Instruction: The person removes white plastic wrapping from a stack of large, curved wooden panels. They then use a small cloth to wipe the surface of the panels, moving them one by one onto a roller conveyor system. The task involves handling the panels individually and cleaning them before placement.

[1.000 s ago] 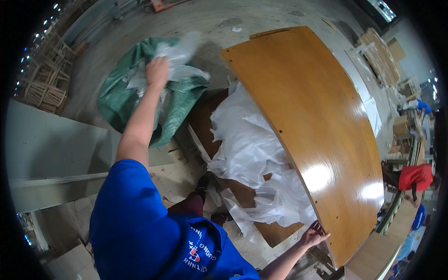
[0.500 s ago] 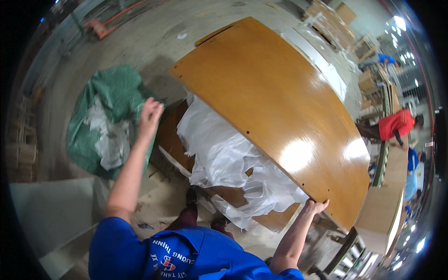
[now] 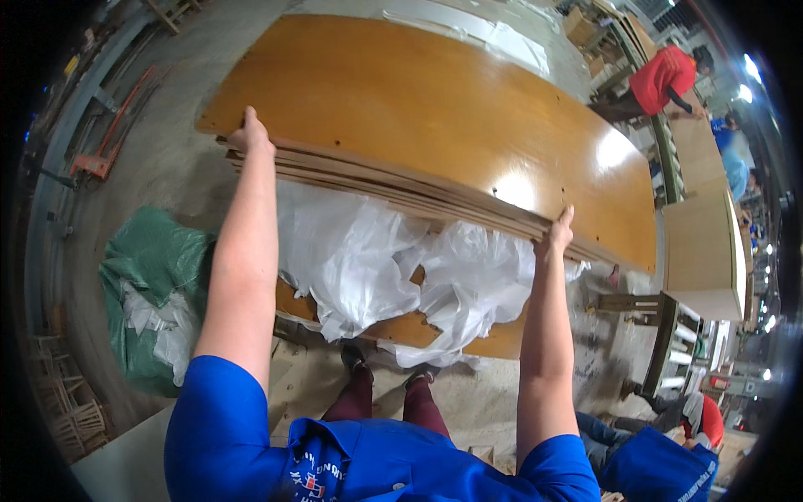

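Concrete floor [image 3: 180, 92] bears a green sack [image 3: 155, 255]; white sheeting [image 3: 355, 259] lies before the panel [image 3: 435, 117] both hands [image 3: 253, 135] [image 3: 558, 232] grip.

Workshop hall, grey concrete floor [image 3: 163, 188], scuffed and stained. Left side: grey metal framing [image 3: 50, 243] runs along the edge, orange pallet jack [image 3: 90, 165] near it. Lower left: slatted wooden frames [image 3: 71, 410], with a pale grey panel [image 3: 134, 456] nearby. Right side: a greenish conveyor line [image 3: 664, 163] runs toward the upper right, big pale wooden box [image 3: 703, 251] along it, low stand with white rollers [image 3: 682, 343] below. White lamps [image 3: 754, 69] glare along the right rim; far edges dark, too blurred to read
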Demonstrator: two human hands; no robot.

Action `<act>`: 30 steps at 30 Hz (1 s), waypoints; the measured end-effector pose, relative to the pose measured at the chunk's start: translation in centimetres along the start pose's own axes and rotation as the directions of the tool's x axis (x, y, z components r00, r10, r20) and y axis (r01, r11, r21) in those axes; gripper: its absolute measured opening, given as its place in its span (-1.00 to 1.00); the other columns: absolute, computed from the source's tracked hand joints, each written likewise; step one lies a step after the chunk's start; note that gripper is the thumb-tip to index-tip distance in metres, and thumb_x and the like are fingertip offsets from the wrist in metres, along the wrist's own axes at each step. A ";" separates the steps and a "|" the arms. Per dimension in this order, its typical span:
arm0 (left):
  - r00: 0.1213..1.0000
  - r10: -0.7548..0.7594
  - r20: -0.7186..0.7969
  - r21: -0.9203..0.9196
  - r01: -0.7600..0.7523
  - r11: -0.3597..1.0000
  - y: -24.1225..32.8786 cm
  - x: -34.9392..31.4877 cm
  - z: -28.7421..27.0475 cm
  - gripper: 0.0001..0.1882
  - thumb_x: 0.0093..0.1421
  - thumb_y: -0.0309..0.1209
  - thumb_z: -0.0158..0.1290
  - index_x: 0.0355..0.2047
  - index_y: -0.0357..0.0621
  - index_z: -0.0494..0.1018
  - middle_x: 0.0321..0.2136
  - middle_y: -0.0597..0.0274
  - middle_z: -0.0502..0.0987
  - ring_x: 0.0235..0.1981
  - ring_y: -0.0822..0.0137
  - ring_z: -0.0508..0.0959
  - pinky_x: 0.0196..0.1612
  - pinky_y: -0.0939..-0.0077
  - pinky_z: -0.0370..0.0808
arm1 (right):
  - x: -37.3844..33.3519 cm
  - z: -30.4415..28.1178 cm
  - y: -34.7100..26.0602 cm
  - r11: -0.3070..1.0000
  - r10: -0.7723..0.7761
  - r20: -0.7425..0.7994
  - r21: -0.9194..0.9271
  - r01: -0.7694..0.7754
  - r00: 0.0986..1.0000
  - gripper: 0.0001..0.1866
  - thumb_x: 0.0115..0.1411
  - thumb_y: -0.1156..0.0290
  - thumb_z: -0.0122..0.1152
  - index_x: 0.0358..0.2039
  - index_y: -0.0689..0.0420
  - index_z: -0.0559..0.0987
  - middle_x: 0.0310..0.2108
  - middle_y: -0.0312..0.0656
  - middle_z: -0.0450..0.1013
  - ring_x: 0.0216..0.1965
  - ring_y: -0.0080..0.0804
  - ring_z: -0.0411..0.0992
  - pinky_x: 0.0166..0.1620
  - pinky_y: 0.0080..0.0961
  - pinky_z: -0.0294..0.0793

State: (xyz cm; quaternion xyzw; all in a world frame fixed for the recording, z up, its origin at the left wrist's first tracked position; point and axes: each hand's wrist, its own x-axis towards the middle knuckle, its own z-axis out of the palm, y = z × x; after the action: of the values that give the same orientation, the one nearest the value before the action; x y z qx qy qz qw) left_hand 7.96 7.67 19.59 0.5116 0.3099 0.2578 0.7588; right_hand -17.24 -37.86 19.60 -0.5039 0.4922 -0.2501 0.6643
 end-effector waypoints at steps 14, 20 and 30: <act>0.936 -0.032 0.351 0.439 -0.135 0.888 -13.9 -12.0 -20.7 -0.72 0.18 -0.18 -0.12 -0.34 -0.16 0.32 -0.51 0.36 0.34 -0.51 0.50 0.33 -0.45 0.59 0.27 | 4.3 -25.2 20.5 0.868 0.234 -0.020 -0.446 -0.218 0.972 -0.36 0.07 0.03 0.09 0.09 0.11 0.25 0.05 -0.15 0.21 0.02 -0.25 0.19 -0.08 -0.17 0.29; 0.521 -0.782 -0.342 0.643 0.737 0.210 -28.0 -26.2 -44.6 -0.49 0.13 -0.13 -0.07 0.02 -0.12 0.21 0.02 0.18 0.26 -0.11 0.26 0.30 -0.11 0.23 0.37 | 7.4 -41.9 31.6 0.191 0.061 -0.136 -0.971 -0.145 0.989 -0.43 0.02 0.12 0.09 -0.04 0.27 0.38 -0.08 0.11 0.35 -0.04 -0.04 0.32 0.02 -0.28 0.25; 0.529 -0.822 -0.211 0.349 0.826 0.442 -39.8 -24.0 -40.8 -0.21 0.14 0.07 -0.18 0.20 -0.12 -0.19 0.13 -0.02 0.03 0.12 0.03 0.13 0.12 -0.06 0.17 | 21.0 -42.7 38.5 0.295 0.011 -0.209 -0.934 -0.203 0.978 -0.33 0.03 -0.18 -0.03 -0.47 0.33 0.52 -0.42 0.10 0.47 -0.29 -0.14 0.45 -0.20 -0.34 0.35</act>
State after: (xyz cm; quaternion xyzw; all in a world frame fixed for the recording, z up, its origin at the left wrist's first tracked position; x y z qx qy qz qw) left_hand -35.27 2.17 -24.32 0.4408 0.5690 -0.2110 0.6614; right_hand -54.08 -59.18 -24.44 -0.7422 0.6291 0.0935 0.2112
